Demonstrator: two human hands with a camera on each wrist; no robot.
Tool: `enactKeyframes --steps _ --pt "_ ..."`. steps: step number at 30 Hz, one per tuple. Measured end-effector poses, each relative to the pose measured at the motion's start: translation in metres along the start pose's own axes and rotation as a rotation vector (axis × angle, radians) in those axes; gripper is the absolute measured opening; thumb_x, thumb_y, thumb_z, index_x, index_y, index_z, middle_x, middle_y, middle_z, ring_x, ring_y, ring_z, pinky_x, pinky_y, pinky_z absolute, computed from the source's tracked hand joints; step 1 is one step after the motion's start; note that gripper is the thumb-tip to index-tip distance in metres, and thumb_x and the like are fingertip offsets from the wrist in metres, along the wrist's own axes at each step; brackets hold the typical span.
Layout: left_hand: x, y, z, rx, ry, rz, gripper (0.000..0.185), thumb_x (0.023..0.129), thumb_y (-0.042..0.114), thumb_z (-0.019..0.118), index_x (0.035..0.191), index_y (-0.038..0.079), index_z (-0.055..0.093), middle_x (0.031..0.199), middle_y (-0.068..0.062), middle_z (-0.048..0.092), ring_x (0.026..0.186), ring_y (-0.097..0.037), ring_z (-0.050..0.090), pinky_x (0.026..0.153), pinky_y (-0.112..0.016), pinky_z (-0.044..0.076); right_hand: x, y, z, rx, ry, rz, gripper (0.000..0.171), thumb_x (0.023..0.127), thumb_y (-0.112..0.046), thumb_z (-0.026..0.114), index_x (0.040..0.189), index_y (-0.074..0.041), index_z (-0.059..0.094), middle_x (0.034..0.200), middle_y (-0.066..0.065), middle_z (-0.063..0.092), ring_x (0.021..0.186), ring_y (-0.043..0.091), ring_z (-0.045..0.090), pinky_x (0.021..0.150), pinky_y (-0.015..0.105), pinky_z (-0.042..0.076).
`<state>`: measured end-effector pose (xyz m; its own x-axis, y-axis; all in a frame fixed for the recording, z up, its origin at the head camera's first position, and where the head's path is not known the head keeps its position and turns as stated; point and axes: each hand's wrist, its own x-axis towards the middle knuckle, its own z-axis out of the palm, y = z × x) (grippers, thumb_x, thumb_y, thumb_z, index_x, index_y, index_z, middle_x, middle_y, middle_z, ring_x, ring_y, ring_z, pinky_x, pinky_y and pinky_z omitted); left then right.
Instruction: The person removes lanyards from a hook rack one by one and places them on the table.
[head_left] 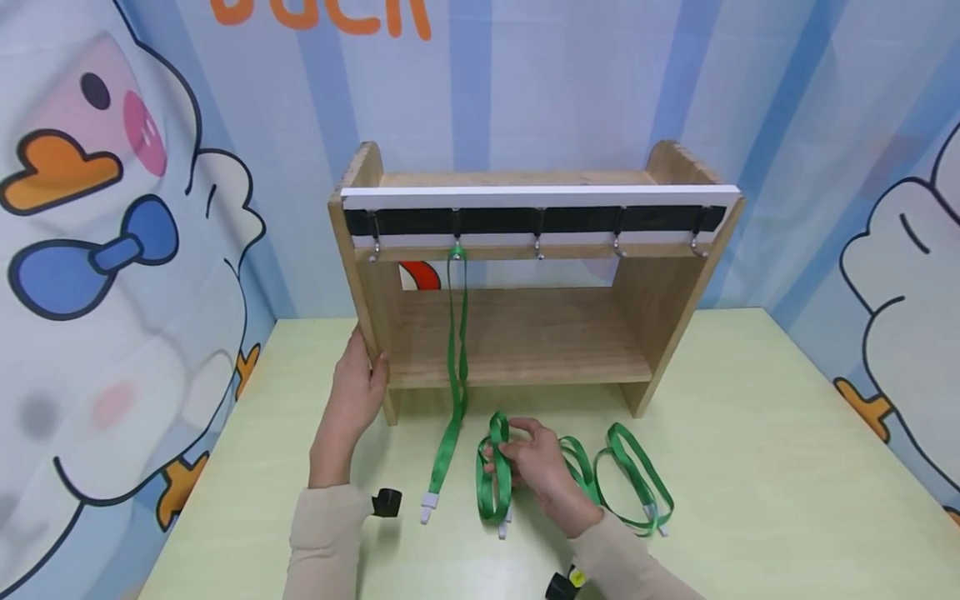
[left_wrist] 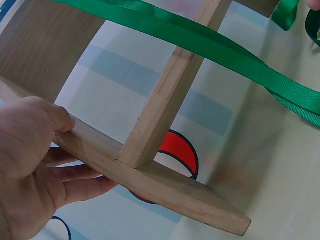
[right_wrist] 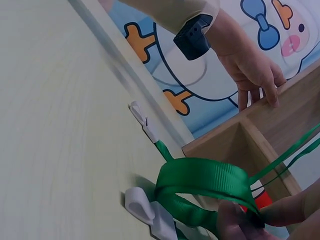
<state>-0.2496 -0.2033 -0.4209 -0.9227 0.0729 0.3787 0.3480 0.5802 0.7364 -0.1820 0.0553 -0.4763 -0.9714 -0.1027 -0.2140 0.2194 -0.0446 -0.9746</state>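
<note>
Pale green table (head_left: 750, 467) before a cartoon-duck backdrop | nearest us, our right hand (head_left: 543, 471) pinches a looped green lanyard (head_left: 493, 475), two more lanyards (head_left: 633, 483) beside it | our left hand (head_left: 358, 387) grips the wooden rack (head_left: 517, 333) by its side panel | farther back, one hung lanyard (head_left: 456, 350) dangles from a hook (head_left: 456, 242).

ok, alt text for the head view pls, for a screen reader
A person's right hand pinches a green lanyard lying on a pale table, while the left hand grips the side of a wooden rack. One lanyard hangs from the rack's second hook; two more loops lie to the right.
</note>
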Motion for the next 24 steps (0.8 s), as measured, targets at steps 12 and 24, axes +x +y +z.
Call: enactKeyframes --steps 12,24 --pt "0.0007 0.0020 -0.0010 -0.013 0.004 -0.010 0.062 0.106 0.007 0.043 0.159 -0.003 0.011 0.150 -0.033 0.033 0.133 -0.050 0.044 0.096 -0.061 0.050 -0.0084 -0.0027 -0.0036 -0.086 -0.053 -0.007 0.056 0.096 0.005 0.056 0.146 0.011 0.033 0.099 0.023 0.073 0.070 0.020 0.070 0.060 0.030 0.059" --pt "0.0006 0.0019 0.0000 -0.029 -0.003 -0.001 0.062 0.107 0.008 0.043 0.158 -0.004 0.011 0.150 -0.034 0.034 0.132 -0.050 0.045 0.096 -0.061 0.050 -0.0067 -0.0061 -0.0042 -0.238 -0.064 0.012 0.057 0.098 0.001 0.054 0.148 0.015 0.029 0.076 0.014 0.064 0.063 0.020 0.064 0.068 0.041 0.062"
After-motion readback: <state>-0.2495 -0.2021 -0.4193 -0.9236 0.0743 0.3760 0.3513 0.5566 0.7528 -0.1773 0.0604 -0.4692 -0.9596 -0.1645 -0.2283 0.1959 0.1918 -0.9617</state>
